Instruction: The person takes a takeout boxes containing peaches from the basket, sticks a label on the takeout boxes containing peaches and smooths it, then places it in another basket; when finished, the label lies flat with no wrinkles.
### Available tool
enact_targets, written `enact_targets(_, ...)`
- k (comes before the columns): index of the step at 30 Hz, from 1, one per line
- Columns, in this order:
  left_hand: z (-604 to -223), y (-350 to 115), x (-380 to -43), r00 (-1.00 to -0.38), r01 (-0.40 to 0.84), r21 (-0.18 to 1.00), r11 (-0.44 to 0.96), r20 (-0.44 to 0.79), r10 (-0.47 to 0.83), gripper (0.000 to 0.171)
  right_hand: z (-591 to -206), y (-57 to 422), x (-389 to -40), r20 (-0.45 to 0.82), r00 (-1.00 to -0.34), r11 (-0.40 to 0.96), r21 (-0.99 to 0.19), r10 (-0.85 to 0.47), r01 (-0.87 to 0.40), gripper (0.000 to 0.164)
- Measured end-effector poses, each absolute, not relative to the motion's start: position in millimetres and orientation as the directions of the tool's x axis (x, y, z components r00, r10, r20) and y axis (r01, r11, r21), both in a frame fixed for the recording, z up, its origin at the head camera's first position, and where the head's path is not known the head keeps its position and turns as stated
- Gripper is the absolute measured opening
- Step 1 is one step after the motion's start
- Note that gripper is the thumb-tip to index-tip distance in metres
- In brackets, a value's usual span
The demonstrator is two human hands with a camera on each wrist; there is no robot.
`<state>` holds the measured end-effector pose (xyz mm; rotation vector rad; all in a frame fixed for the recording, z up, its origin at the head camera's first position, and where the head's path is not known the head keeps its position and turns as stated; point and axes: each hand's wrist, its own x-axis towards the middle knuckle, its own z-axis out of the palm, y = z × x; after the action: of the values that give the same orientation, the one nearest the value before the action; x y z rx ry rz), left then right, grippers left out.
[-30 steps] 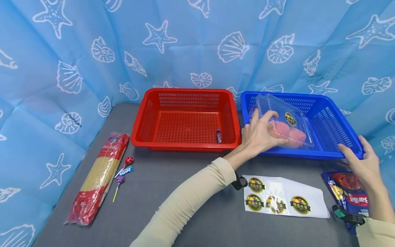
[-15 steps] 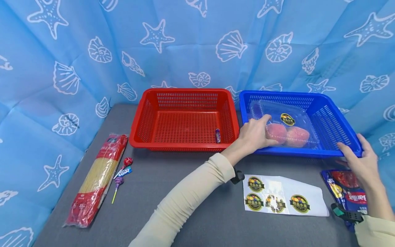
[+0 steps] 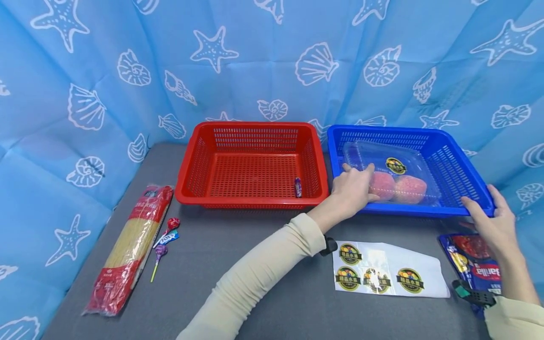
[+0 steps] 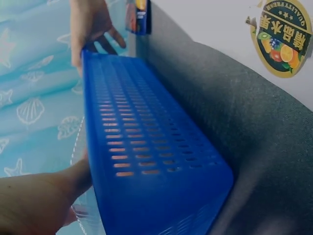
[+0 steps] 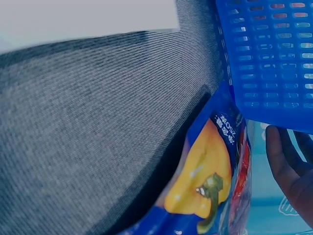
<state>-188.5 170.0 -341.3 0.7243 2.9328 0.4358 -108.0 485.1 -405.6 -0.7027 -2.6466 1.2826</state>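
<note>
A clear plastic clamshell box (image 3: 410,158) with two pinkish-red round fruits (image 3: 410,189) and a black-and-gold sticker lies in the blue basket (image 3: 463,165). My left hand (image 3: 350,189) reaches over the basket's front rim and holds the box's left end, thumb at the front and fingers on its top. In the left wrist view, the basket wall (image 4: 142,127) hides part of that hand. At the basket's front right corner, my right hand (image 3: 495,222) grips the rim, thumb on top. Its fingertips lie partly behind the basket.
A red basket (image 3: 255,203) with a small purple-wrapped candy (image 3: 298,187) stands left of the blue one. A sticker sheet (image 3: 425,257) and a Barilla pouch (image 3: 471,257) lie in front. Noodles (image 3: 129,245), lollipops (image 3: 160,252) and a blue-white candy (image 3: 169,237) lie left.
The clear box has gone from tilted to lying lower in the blue basket, and my left hand has come down with it. My right hand stays on the basket's corner.
</note>
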Motion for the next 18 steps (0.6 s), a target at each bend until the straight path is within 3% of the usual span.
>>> enact_targets(7,-343,166,-184,-0.856,0.512,0.251,0.821,0.071,0.512,0.046,-402,481,-108,-0.100,-0.883,0.523,-0.773,0.458,0.359,0.080)
enact_targets(11,-343,150,-181,-0.798,0.596,0.265,0.758,0.093,0.595,0.031,-400,484,-105,-0.091,-0.880,0.551,-0.749,0.466,0.369,0.081)
enact_targets(15,-347,117,-173,-0.730,0.682,0.235,0.692,0.177,0.660,0.037,-399,481,-98,-0.020,-0.857,0.638,-0.659,0.514,0.398,0.076)
enact_targets(18,-350,81,-163,-0.714,0.700,0.241,0.672,0.237,0.659,0.043,-396,473,-93,0.050,-0.842,0.701,-0.582,0.537,0.413,0.070)
